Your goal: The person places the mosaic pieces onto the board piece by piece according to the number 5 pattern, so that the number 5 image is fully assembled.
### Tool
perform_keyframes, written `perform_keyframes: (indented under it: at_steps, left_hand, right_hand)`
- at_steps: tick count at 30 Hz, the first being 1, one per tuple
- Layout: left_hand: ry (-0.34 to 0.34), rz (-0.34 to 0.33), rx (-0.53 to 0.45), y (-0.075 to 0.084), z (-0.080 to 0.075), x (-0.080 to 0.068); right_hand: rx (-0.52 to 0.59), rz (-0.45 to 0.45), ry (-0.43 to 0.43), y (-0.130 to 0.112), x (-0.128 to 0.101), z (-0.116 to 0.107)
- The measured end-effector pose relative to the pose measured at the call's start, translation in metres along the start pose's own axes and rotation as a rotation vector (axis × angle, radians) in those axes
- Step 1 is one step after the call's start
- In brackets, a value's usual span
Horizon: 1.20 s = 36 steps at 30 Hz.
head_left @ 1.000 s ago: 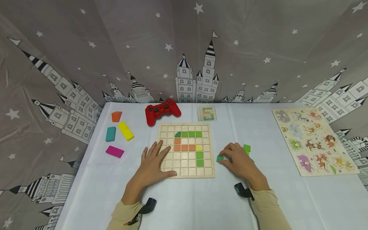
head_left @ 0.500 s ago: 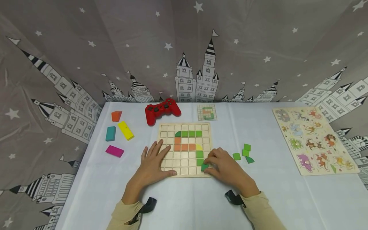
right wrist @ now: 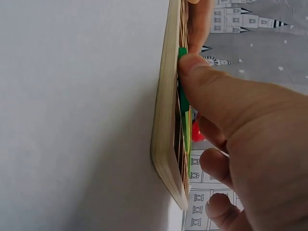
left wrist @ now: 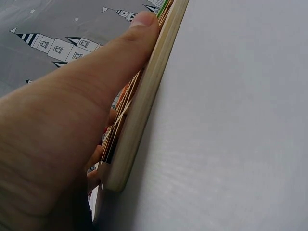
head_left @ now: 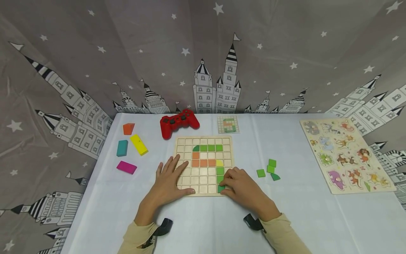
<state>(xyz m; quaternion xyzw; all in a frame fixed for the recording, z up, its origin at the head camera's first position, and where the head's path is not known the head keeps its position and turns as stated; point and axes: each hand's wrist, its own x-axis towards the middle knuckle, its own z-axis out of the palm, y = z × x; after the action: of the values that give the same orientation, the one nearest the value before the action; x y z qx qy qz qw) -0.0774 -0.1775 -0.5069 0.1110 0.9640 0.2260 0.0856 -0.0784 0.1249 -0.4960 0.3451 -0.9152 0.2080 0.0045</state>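
Note:
A wooden grid board (head_left: pixel 180 148) lies flat on the white table and holds green, orange and yellow tiles. My left hand (head_left: pixel 184 176) rests flat on its lower left part with straight, spread fingers; in the left wrist view the thumb (left wrist: pixel 139 29) lies along the board's edge (left wrist: pixel 144 106). My right hand (head_left: pixel 226 185) is at the board's lower right corner and pinches a green tile (head_left: pixel 220 189) against the grid. The right wrist view shows the thumb (right wrist: pixel 192 65) on that green tile (right wrist: pixel 183 96) at the board's edge (right wrist: pixel 163 96), the other fingers curled.
Three loose green pieces (head_left: pixel 269 170) lie right of the board. A pattern card (head_left: pixel 228 124) and a red game controller (head_left: pixel 179 122) lie behind it. Orange (head_left: pixel 128 128), yellow (head_left: pixel 139 144), teal (head_left: pixel 122 147) and magenta (head_left: pixel 126 167) blocks sit at the left. An animal puzzle (head_left: pixel 345 155) lies at the right.
My right hand carried a green tile from the loose pieces leftward onto the board's lower right corner. The left hand stayed where it was.

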Motion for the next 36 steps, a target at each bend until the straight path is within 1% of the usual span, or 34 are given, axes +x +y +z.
perform_keyframes:
  at_steps: [5, 11, 20, 25, 31, 36]
  left_hand:
    - [0.0, -0.002, -0.001, 0.0, -0.001, 0.001]
    - [0.0, -0.003, -0.002, 0.0, -0.001, 0.001]
    - [-0.003, -0.005, -0.014, 0.0, 0.0, 0.001]
    - [-0.005, -0.007, -0.017, 0.001, -0.001, 0.001]
    - [-0.003, -0.011, -0.024, 0.001, 0.0, 0.0]
    - [-0.004, -0.013, -0.022, 0.001, 0.0, 0.0]
  right_hand:
    - [0.004, 0.014, 0.011, -0.001, 0.001, 0.0]
    - [0.018, 0.035, 0.045, -0.005, 0.003, 0.0]
    - [0.007, 0.128, 0.047, -0.009, 0.002, -0.001]
    - [0.026, 0.158, 0.039, -0.007, 0.002, -0.001]
    - [0.044, 0.173, 0.029, 0.001, -0.001, -0.008]
    - [0.059, 0.241, 0.051, 0.02, -0.006, -0.02]
